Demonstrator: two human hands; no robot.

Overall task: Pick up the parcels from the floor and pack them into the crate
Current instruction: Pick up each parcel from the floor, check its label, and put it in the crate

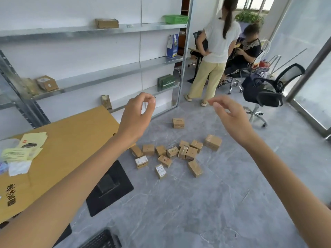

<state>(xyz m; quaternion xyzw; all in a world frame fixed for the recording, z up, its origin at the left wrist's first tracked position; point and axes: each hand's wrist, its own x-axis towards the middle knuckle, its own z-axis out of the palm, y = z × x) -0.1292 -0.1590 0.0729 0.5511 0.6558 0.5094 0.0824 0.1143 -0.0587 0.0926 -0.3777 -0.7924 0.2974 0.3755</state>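
a: where are the parcels (172, 152)?

b: all on the floor (197, 203) ahead, most of them in a tight, touching cluster. a bigger parcel (213, 141) sits at its right end and a lone parcel (178, 123) lies well apart, nearer the shelving. none is packed yet.

a: and the hands?

b: both are up in the air, above the pile. on the left hand (136, 115) the fingers (143, 95) curl so thumb and forefinger meet in a narrow ring, with no parcel in it. a dark speck shows at the tip, too small to name. the right hand (231, 115) hangs loosely curled and holds nothing.

a: what might go wrong?

b: i'd say pulling one box from that cluster could knock its neighbours over or send them skidding. the lone one is easy to forget. the black lattice at the bottom edge is probably the crate (103, 240). only a corner shows, low under the left arm, so a blind drop could miss it. a standing person (215, 51) and an office chair (268, 90) are near too.

a: anything readable?

b: white labels on a few parcels, too small to read. the cardboard sheet (75, 140) carries dark printed characters, and the blue bag (172, 46) has yellow lettering, blurred.
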